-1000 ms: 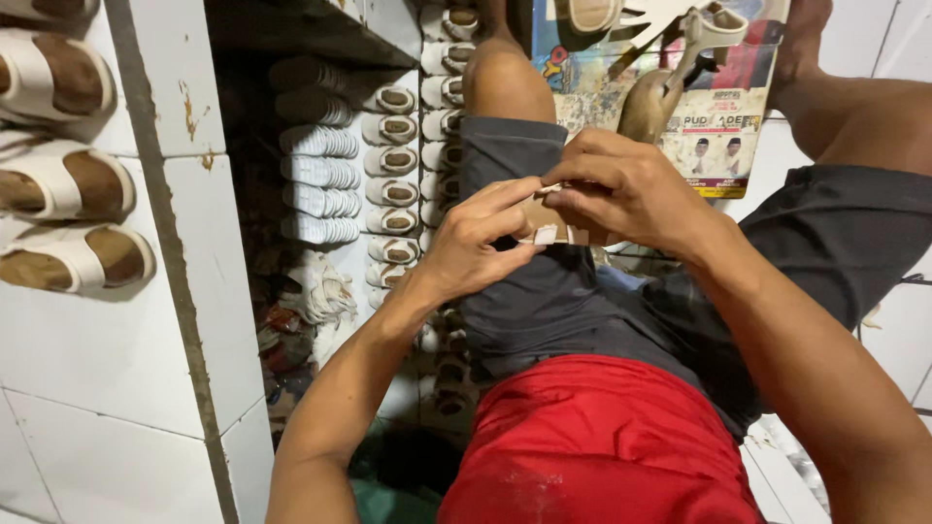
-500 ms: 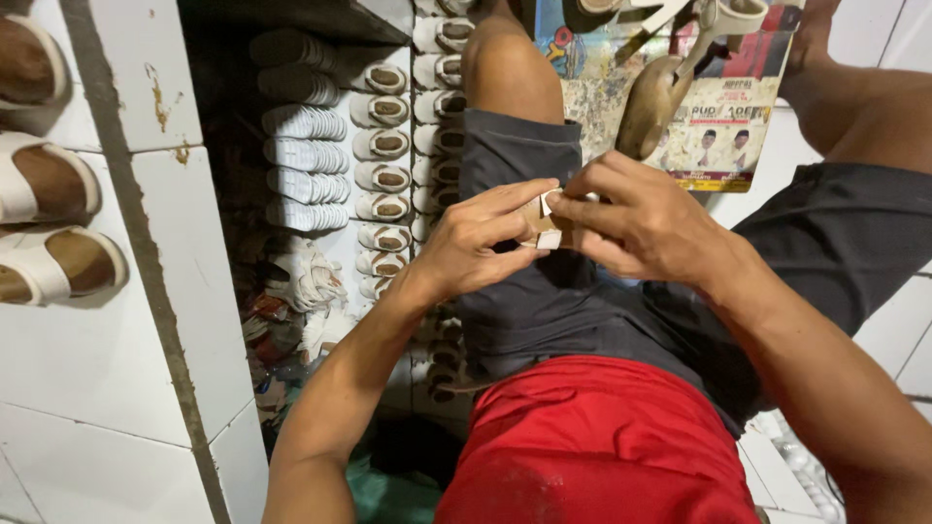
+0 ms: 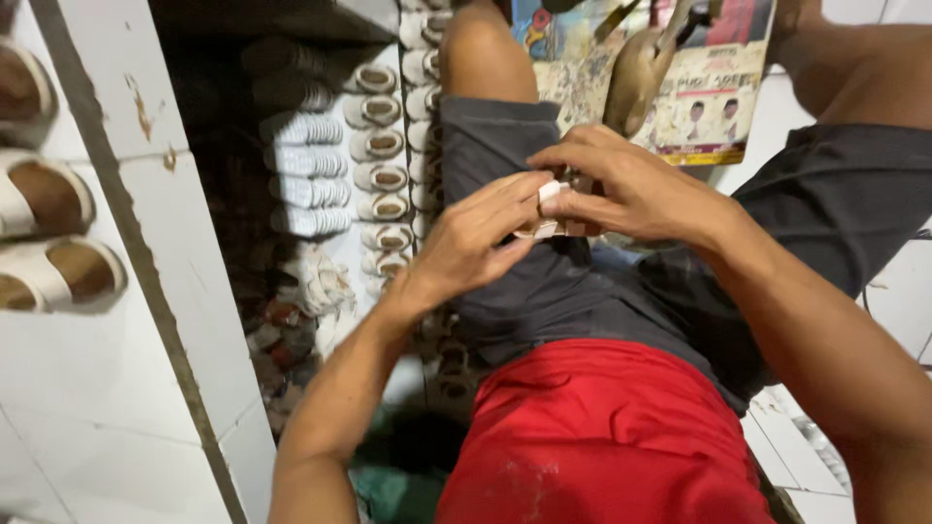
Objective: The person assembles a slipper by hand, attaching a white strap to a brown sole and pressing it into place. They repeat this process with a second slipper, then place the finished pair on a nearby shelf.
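Observation:
Both of my hands meet over my lap, above grey shorts and a red shirt. My left hand (image 3: 476,238) and my right hand (image 3: 621,184) pinch the same small white and tan piece (image 3: 549,209), which looks like a sandal strap; most of it is hidden by my fingers. A tan shoe sole (image 3: 636,73) lies on a printed sheet (image 3: 714,107) just beyond my right hand.
Rows of white sandals with tan insoles (image 3: 379,165) and stacked white soles (image 3: 301,175) fill the dark space at the left of my legs. A white tiled ledge (image 3: 126,291) at far left carries more sandals (image 3: 58,272). White floor tiles (image 3: 806,446) show at the lower right.
My hands stay closed on the small piece and have drifted slightly right and up in view as the camera shifts. The fingers of my left hand have closed further over the piece.

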The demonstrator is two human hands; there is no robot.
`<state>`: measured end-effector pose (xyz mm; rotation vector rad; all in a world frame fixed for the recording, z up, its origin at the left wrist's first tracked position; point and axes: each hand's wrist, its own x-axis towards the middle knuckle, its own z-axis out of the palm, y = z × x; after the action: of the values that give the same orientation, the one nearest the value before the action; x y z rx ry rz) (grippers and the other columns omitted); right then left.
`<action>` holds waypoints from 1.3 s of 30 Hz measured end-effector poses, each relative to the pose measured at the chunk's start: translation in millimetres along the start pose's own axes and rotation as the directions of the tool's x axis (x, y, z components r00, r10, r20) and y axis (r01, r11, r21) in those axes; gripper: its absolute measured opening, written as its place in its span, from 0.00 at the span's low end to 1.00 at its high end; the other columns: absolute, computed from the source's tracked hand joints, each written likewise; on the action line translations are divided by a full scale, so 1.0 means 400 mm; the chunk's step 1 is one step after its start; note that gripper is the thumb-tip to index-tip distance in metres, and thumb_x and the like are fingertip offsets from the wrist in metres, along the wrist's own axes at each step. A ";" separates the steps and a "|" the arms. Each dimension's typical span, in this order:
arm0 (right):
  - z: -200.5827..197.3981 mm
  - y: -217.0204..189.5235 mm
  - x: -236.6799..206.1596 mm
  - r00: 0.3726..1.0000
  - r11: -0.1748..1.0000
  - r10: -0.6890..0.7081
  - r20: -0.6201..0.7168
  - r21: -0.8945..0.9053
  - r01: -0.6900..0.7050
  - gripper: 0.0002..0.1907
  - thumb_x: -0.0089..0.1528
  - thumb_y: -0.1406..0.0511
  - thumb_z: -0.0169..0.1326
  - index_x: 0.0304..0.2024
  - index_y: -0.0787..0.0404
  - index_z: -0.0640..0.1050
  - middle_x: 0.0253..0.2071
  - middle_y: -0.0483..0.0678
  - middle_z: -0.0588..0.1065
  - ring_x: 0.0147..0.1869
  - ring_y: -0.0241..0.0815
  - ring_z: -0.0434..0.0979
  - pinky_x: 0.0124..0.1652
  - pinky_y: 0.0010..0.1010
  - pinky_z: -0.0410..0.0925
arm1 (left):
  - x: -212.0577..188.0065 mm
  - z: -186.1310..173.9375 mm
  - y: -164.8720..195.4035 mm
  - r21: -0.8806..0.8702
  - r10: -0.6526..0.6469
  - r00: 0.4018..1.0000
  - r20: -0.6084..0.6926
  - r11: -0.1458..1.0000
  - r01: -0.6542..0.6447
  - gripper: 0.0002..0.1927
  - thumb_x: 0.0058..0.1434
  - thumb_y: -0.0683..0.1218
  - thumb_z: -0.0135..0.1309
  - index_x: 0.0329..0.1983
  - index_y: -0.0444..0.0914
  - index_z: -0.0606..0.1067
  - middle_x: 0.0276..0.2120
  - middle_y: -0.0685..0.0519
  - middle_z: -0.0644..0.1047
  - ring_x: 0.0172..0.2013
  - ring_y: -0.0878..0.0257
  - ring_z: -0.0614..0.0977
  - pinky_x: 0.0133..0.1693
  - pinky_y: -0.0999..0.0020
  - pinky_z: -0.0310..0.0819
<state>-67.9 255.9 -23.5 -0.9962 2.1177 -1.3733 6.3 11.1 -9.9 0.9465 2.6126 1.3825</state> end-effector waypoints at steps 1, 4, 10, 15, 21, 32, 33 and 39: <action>-0.006 0.001 -0.019 0.999 0.999 0.035 -0.038 0.035 -0.033 0.28 0.63 0.59 0.59 0.62 0.67 0.73 0.50 0.57 0.72 0.52 0.52 0.72 0.46 0.40 0.69 | 0.005 0.012 0.003 -0.025 -0.018 0.996 -0.089 1.000 0.016 0.19 0.58 0.36 0.67 0.48 0.34 0.70 0.61 0.39 0.74 0.61 0.43 0.78 0.61 0.57 0.76; 0.013 -0.021 -0.074 0.674 0.979 0.168 -0.719 0.201 -0.031 0.18 0.80 0.60 0.53 0.66 0.65 0.69 0.60 0.51 0.71 0.67 0.42 0.74 0.69 0.37 0.67 | 0.041 0.056 0.041 -0.025 -0.068 0.919 -0.387 0.998 0.063 0.30 0.57 0.37 0.69 0.57 0.37 0.64 0.63 0.39 0.72 0.63 0.45 0.77 0.63 0.60 0.73; 0.127 -0.065 -0.108 0.729 0.560 0.485 -0.483 0.812 0.165 0.29 0.76 0.54 0.34 0.75 0.64 0.54 0.70 0.51 0.62 0.72 0.44 0.62 0.68 0.38 0.58 | 0.170 0.174 0.153 -0.114 -0.103 0.762 -0.640 0.993 0.039 0.38 0.59 0.38 0.69 0.67 0.37 0.60 0.64 0.44 0.69 0.64 0.53 0.74 0.65 0.62 0.68; 0.081 -0.057 -0.144 0.787 0.365 0.431 -0.442 0.883 0.296 0.30 0.75 0.58 0.39 0.76 0.62 0.52 0.71 0.52 0.63 0.74 0.46 0.63 0.70 0.40 0.58 | 0.208 0.147 0.115 -0.666 -0.379 0.862 -0.336 0.743 0.066 0.37 0.70 0.40 0.57 0.77 0.28 0.55 0.72 0.41 0.63 0.72 0.56 0.66 0.72 0.64 0.58; 0.068 -0.058 -0.148 0.759 0.477 0.444 -0.477 0.843 0.250 0.32 0.75 0.59 0.40 0.77 0.64 0.51 0.71 0.50 0.62 0.73 0.42 0.62 0.70 0.35 0.57 | 0.228 0.177 0.105 -0.762 -0.413 0.900 -0.138 0.626 0.170 0.36 0.70 0.43 0.55 0.77 0.26 0.58 0.70 0.39 0.69 0.68 0.57 0.71 0.70 0.65 0.64; -0.047 -0.128 -0.241 0.802 0.995 0.098 -0.589 0.030 -0.099 0.32 0.70 0.60 0.51 0.74 0.66 0.63 0.66 0.54 0.65 0.70 0.43 0.66 0.69 0.34 0.60 | 0.299 0.145 0.126 -0.959 -0.529 0.834 -0.159 0.283 -0.004 0.39 0.70 0.53 0.52 0.77 0.42 0.47 0.67 0.43 0.64 0.64 0.54 0.69 0.66 0.58 0.63; -0.047 -0.145 -0.241 0.795 0.984 0.123 -0.594 0.175 -0.021 0.30 0.72 0.60 0.50 0.74 0.66 0.63 0.67 0.53 0.65 0.70 0.43 0.67 0.68 0.34 0.63 | 0.301 0.154 0.110 -0.967 -0.566 0.808 -0.165 0.253 -0.021 0.37 0.71 0.55 0.50 0.77 0.43 0.49 0.65 0.40 0.65 0.62 0.52 0.71 0.64 0.54 0.65; -0.056 -0.141 -0.219 0.704 0.867 0.364 -0.609 0.498 -0.017 0.19 0.74 0.69 0.46 0.68 0.69 0.70 0.58 0.52 0.74 0.61 0.40 0.76 0.60 0.32 0.71 | 0.281 0.217 -0.005 -0.883 -0.601 0.772 0.206 -0.454 -0.118 0.41 0.74 0.73 0.32 0.66 0.34 0.65 0.61 0.34 0.70 0.59 0.38 0.75 0.58 0.46 0.74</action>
<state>-6.9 321.4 34.4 -0.0191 2.0818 -2.2310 -59.8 133.9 -36.8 -0.5191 0.3333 2.7005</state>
